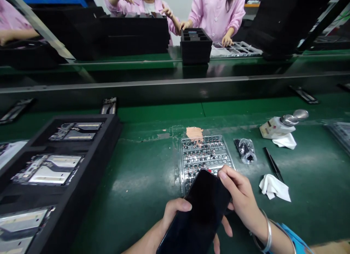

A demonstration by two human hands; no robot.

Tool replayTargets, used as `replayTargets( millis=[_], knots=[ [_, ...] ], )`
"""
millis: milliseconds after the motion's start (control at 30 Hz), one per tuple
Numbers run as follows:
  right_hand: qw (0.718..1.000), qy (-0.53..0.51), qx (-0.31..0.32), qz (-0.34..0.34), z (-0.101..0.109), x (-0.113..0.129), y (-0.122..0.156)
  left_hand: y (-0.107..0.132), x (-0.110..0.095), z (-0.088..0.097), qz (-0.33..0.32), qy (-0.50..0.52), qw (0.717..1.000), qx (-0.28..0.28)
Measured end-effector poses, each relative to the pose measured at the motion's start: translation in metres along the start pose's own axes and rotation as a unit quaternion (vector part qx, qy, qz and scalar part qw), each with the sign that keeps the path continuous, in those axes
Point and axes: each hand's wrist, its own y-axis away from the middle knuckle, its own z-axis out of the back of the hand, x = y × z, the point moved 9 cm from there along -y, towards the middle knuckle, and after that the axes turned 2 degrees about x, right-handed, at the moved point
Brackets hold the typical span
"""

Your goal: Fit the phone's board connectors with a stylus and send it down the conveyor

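I hold a black phone [199, 214] with its dark glass face up, low in the middle of the view. My left hand [175, 215] wraps round its lower left edge, thumb on the glass. My right hand [240, 197] grips the upper right edge, fingers curled on the side. Just beyond the phone lies a clear plastic tray [205, 155] filled with several small dark parts; the phone's top corner covers the tray's near edge.
A black foam tray [90, 166] with metal phone frames stands at the left. Right of the parts tray lie a small plastic bag [245, 150], black tweezers [273, 164], two white wipes [275, 186] and a pump bottle [279, 124]. People in pink work across the conveyor.
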Motion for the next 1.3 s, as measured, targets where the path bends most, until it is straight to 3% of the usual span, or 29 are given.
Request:
replayTargets(
  millis=[167, 233, 300, 400, 467, 500, 567, 633, 700, 800, 867, 933, 1000, 1067, 1200, 1300],
  knots=[
    [1.000, 0.023, 0.002, 0.006, -0.003, 0.002, -0.002, 0.000, -0.002, 0.005, -0.005, -0.023, 1.000, -0.012],
    [0.995, 0.096, 0.015, 0.034, -0.002, 0.013, -0.004, 0.001, -0.005, 0.014, -0.012, -0.035, 0.999, -0.040],
    [0.971, 0.224, -0.012, 0.085, 0.013, 0.029, -0.005, 0.004, -0.018, 0.023, -0.058, -0.055, 0.994, -0.080],
    [0.878, 0.425, -0.194, 0.106, 0.079, 0.048, 0.003, 0.016, -0.048, 0.028, -0.176, -0.115, 0.961, -0.178],
    [0.783, 0.526, -0.330, 0.032, 0.136, 0.047, 0.015, 0.029, -0.061, 0.026, -0.216, -0.168, 0.924, -0.266],
    [0.751, 0.562, -0.344, -0.025, 0.160, 0.038, 0.017, 0.034, -0.063, 0.024, -0.218, -0.191, 0.908, -0.303],
    [0.734, 0.592, -0.310, -0.121, 0.193, 0.015, 0.013, 0.039, -0.064, 0.021, -0.211, -0.226, 0.884, -0.350],
    [0.752, 0.587, -0.260, -0.149, 0.203, 0.001, 0.007, 0.039, -0.060, 0.020, -0.198, -0.264, 0.875, -0.354],
    [0.775, 0.550, -0.282, -0.130, 0.199, 0.006, 0.009, 0.037, -0.054, 0.022, -0.171, -0.314, 0.866, -0.349],
    [0.865, 0.352, -0.357, -0.018, 0.170, 0.031, 0.024, 0.036, -0.047, 0.025, -0.128, -0.381, 0.848, -0.347],
    [0.937, 0.160, -0.302, 0.071, 0.133, 0.044, 0.025, 0.037, -0.048, 0.019, -0.126, -0.409, 0.838, -0.340],
    [0.972, 0.050, -0.200, 0.115, 0.090, 0.053, 0.021, 0.036, -0.051, 0.010, -0.135, -0.415, 0.838, -0.328],
    [0.984, 0.018, -0.101, 0.145, 0.053, 0.059, 0.016, 0.036, -0.053, 0.003, -0.143, -0.403, 0.846, -0.319],
    [0.987, 0.019, -0.035, 0.157, 0.028, 0.058, 0.011, 0.034, -0.052, -0.003, -0.145, -0.387, 0.860, -0.301],
    [0.989, 0.033, 0.031, 0.143, 0.007, 0.047, 0.001, 0.032, -0.048, -0.008, -0.144, -0.355, 0.884, -0.269],
    [0.982, 0.066, 0.052, 0.169, 0.002, 0.050, 0.001, 0.032, -0.047, -0.009, -0.149, -0.350, 0.885, -0.267]
  ],
)
